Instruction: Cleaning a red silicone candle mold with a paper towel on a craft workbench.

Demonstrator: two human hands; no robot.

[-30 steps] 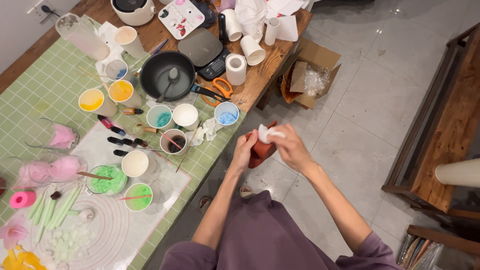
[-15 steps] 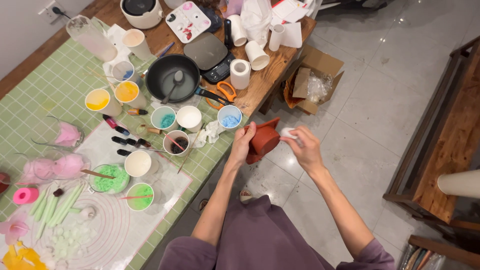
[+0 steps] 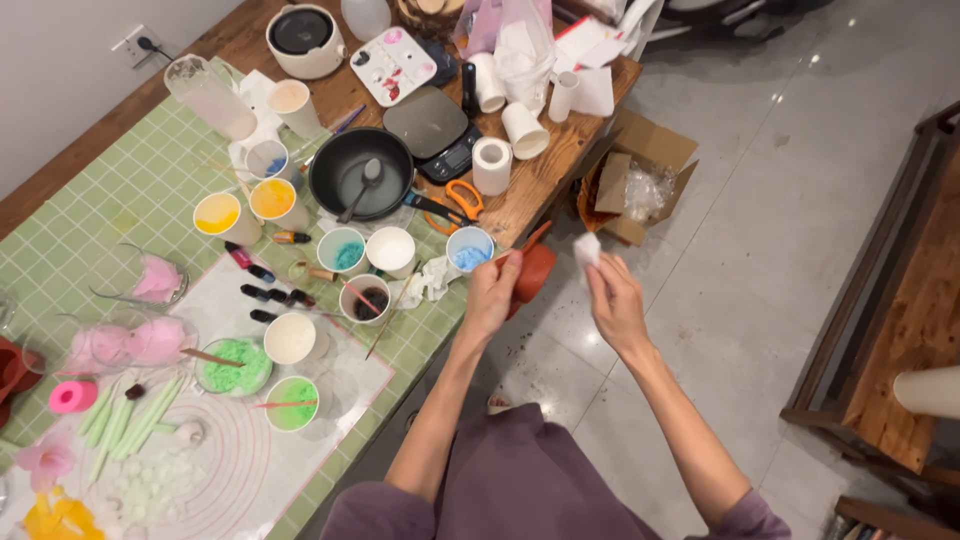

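The left hand (image 3: pixel 492 292) grips a small reddish-brown cup (image 3: pixel 534 272), fingers wrapped around its side; the cup is tilted and held just off the edge of the table (image 3: pixel 150 190), above the grey floor (image 3: pixel 760 200). The right hand (image 3: pixel 615 300) is raised beside it, apart from the cup, with thumb and fingertips pinching a small crumpled white tissue (image 3: pixel 587 249); the remaining fingers are curled loosely. On the table nearest the left hand stand a paper cup of blue granules (image 3: pixel 469 249) and a loose wad of white paper (image 3: pixel 432 279). Further in are a cup of teal material (image 3: pixel 343 251), an empty white cup (image 3: pixel 390 250), a black pan (image 3: pixel 360 175) with a spoon resting in it, orange-handled scissors (image 3: pixel 455 203), a roll of white paper (image 3: pixel 491 165) and a digital scale (image 3: pixel 432 128). Two yellow-filled cups (image 3: pixel 245 206) stand left of the pan. Two cups of green granules (image 3: pixel 262 385) rest on a white mat (image 3: pixel 200 470). A cardboard box (image 3: pixel 640 175) with clear plastic inside sits on the floor beside the table corner.
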